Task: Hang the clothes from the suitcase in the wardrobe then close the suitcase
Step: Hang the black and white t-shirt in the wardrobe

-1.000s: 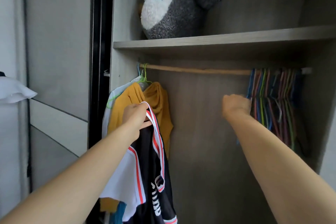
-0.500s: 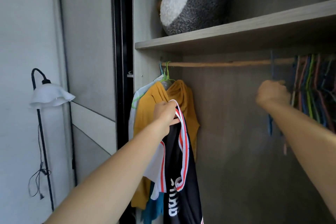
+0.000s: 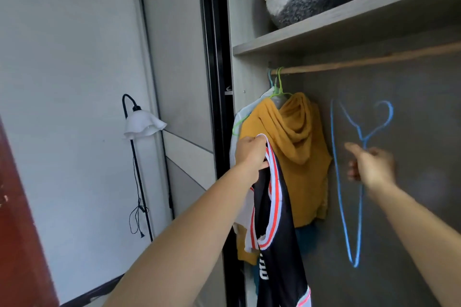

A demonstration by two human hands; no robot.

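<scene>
left hand (image 3: 250, 154), arm outstretched, grips black jersey with red-and-white trim (image 3: 277, 219) below wooden rail (image 3: 361, 63); right hand (image 3: 371, 167) clasps thin blue wire hanger (image 3: 336, 157).

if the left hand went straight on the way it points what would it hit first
Probably the hoodie hanging on the rail; the left hand, gripping the jersey, points up and right toward it. How far off is unclear.
</scene>
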